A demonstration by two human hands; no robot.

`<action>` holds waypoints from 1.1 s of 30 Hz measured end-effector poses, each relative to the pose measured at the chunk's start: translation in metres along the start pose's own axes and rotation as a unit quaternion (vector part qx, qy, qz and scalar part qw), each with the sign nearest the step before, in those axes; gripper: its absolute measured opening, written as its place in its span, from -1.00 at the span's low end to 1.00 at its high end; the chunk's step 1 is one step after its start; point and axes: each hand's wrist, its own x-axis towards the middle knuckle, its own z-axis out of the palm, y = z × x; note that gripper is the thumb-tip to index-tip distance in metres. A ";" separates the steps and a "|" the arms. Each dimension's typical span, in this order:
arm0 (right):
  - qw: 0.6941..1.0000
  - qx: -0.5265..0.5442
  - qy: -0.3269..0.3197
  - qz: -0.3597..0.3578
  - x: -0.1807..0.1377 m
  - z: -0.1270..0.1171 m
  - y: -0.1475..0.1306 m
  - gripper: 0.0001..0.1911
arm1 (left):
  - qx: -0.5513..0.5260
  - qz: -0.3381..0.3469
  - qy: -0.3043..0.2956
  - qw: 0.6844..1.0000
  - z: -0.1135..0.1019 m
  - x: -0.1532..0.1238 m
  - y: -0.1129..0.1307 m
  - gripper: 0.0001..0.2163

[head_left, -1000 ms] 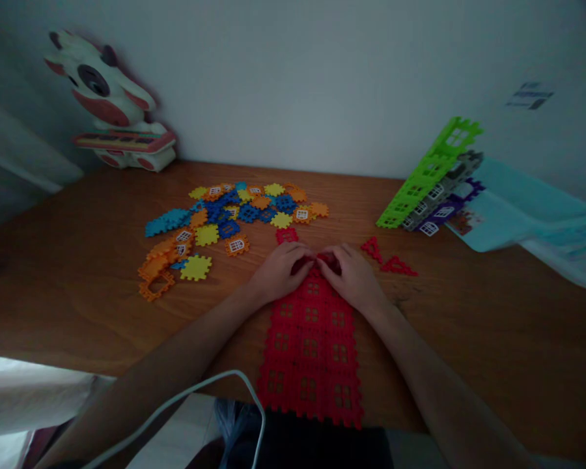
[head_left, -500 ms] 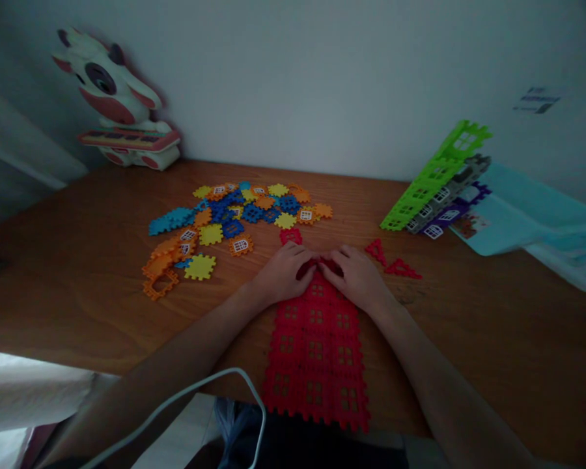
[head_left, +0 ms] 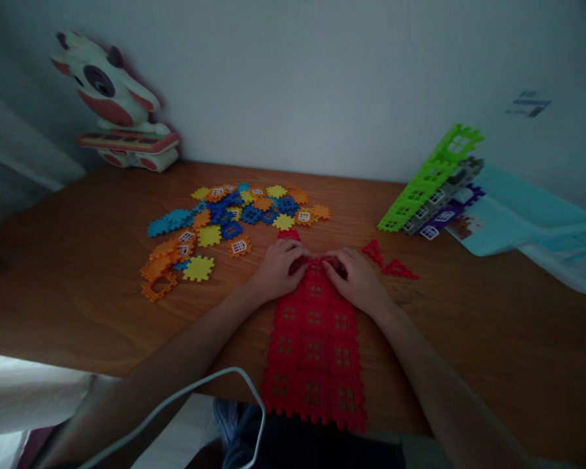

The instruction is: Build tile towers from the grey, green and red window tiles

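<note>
A long red panel (head_left: 315,352) of interlocked plastic building tiles with window cut-outs lies on the table, its near end sticking out past the front edge. My left hand (head_left: 280,268) is closed on the far left corner of the panel. Opposite it, my right hand (head_left: 356,277) grips the far right corner, thumb curled inward. The fingers hide parts of the tiles there. A loose red square tile (head_left: 289,235) lies just beyond my left hand. Two red triangle pieces, one of them a flat triangle (head_left: 399,269), rest right of my right hand.
Loose blue, orange and yellow tiles (head_left: 209,235) are heaped at the back left. A green tile strip (head_left: 427,179) leans with grey and purple ones at the right, beside a light-blue plastic tray (head_left: 532,208). A cow toy keyboard (head_left: 127,140) stands at the far left. A white cable (head_left: 195,385) crosses in front.
My fingers have shifted slightly apart at the panel's far end, showing more of the red top tile between them. The view has moved a little; other things stay put.
</note>
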 end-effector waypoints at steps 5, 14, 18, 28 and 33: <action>1.000 0.000 0.003 -0.006 0.000 0.001 0.000 -0.80 | 0.012 -0.068 -0.007 0.998 0.001 0.000 0.002 -0.82; 1.000 0.013 0.013 -0.006 -0.001 -0.002 -0.002 -0.81 | 0.068 -0.008 0.041 0.997 -0.006 -0.002 -0.003 -0.84; 1.000 0.012 0.010 -0.010 -0.001 -0.004 -0.003 -0.79 | 0.124 -0.049 0.038 0.990 -0.012 -0.002 -0.018 -0.78; 0.999 0.000 -0.018 -0.038 -0.002 -0.006 -0.006 -0.78 | 0.071 -0.075 0.044 0.994 -0.014 -0.002 -0.027 -0.92; 0.999 -0.003 -0.027 -0.043 -0.002 -0.007 -0.007 -0.78 | -0.021 -0.083 0.066 0.994 -0.019 0.001 -0.028 -0.88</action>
